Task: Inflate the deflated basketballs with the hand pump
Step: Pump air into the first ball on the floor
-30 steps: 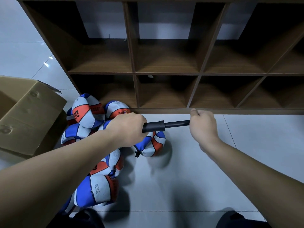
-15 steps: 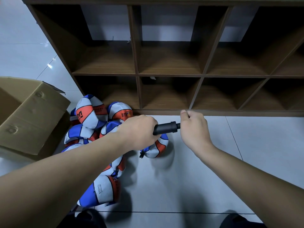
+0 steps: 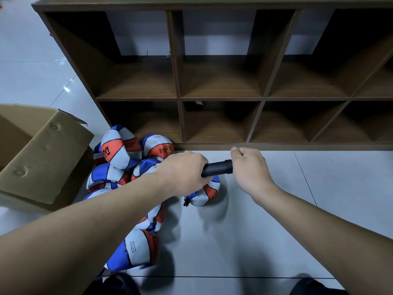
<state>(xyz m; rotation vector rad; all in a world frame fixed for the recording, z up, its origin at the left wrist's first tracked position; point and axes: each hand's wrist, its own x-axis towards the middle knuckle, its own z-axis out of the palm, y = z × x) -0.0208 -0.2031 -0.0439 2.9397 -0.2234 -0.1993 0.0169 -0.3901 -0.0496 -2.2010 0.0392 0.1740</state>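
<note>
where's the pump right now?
Head view, centre: the pump is held level between the left hand and right hand, just above a basketball.

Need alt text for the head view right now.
Two hands hold a black pump level above a heap of deflated basketballs on the floor: left hand grips the barrel, right hand the handle end. Wooden shelf behind.

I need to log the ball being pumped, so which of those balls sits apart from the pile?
The ball directly under the pump, right of the heap; the other balls crowd together between box and shelf.
</note>
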